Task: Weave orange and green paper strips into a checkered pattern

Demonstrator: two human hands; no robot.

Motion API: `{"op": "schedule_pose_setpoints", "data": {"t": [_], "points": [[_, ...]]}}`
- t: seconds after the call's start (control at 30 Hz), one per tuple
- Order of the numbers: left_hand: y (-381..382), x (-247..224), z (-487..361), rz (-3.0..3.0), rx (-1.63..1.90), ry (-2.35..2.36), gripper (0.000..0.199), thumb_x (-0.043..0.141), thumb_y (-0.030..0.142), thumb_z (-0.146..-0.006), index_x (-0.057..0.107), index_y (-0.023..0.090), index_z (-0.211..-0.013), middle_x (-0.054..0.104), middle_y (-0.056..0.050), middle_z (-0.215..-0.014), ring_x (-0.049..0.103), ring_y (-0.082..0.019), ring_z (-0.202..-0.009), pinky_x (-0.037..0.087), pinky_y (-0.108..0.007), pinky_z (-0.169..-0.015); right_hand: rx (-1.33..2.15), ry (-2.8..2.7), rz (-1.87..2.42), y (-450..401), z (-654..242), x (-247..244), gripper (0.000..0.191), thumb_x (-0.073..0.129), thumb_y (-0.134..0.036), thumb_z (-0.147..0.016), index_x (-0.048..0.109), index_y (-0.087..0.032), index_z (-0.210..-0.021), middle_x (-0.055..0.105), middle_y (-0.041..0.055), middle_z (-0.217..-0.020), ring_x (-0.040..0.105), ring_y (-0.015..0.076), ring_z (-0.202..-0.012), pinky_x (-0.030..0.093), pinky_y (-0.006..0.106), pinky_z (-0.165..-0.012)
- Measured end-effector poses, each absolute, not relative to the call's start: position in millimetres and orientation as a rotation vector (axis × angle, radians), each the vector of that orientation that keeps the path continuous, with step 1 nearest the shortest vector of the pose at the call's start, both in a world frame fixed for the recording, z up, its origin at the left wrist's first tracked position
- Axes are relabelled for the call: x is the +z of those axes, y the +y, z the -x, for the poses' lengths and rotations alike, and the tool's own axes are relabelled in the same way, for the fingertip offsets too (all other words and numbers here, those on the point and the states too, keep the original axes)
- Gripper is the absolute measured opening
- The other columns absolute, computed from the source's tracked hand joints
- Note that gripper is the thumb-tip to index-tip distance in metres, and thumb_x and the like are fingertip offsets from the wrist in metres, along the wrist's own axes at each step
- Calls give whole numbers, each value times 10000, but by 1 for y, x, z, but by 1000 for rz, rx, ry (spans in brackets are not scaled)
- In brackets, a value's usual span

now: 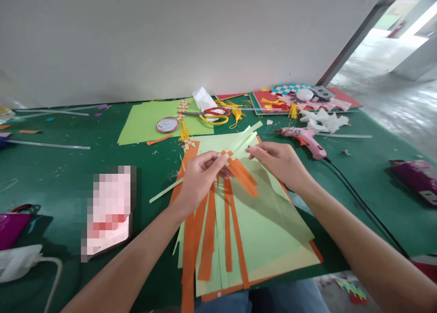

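My left hand (pixel 206 172) is closed on a small woven piece of paper strips, its thumb pressing the checkered part. From this weave, orange paper strips (pixel 243 175) stick out to the lower right and light green strips (pixel 246 139) to the upper right. My right hand (pixel 278 160) is just right of the weave, thumb and fingertips pinched together; whatever they hold is too small to make out. Beneath both hands lie light green paper sheets (pixel 273 231), with loose orange strips (pixel 208 235) fanned over their left side.
Scissors (pixel 218 117), a round tin (pixel 167 125) and yellow tassels (pixel 184 132) lie behind. At right is a pink glue gun (pixel 303 139) with a black cord (pixel 362 204). A phone (pixel 109 213), blurred out, lies left. A white plug with cable (pixel 20 262) sits lower left.
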State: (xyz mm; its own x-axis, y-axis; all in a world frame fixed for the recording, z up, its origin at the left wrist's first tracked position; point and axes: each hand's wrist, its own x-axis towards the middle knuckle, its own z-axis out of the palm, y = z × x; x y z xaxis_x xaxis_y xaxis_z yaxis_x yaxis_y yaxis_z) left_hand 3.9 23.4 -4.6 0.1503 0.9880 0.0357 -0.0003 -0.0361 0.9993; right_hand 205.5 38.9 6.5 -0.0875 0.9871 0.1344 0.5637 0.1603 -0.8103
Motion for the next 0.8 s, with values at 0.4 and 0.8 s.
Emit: {"op": "schedule_pose_setpoints", "data": {"t": [0.4,0.8], "points": [[18,-5,-6,-1471,1060,1099,263,615,395,-877,650,178,-731,683,-11,-656,694,-162,-630,575,-245,-629,1215,-1437,1316,27,-189,0,390,743,-516,-698,685,-153,-568,634,24,-580,542,155,-606,405,282,-548],[11,-7,-7,-1710,1202,1181,146,603,342,-892,635,208,-939,712,-9,-833,699,-134,-695,555,-222,-677,1363,-1388,1148,27,-189,0,216,748,-385,-723,730,-170,-718,683,14,-713,563,145,-645,436,272,-586]]}}
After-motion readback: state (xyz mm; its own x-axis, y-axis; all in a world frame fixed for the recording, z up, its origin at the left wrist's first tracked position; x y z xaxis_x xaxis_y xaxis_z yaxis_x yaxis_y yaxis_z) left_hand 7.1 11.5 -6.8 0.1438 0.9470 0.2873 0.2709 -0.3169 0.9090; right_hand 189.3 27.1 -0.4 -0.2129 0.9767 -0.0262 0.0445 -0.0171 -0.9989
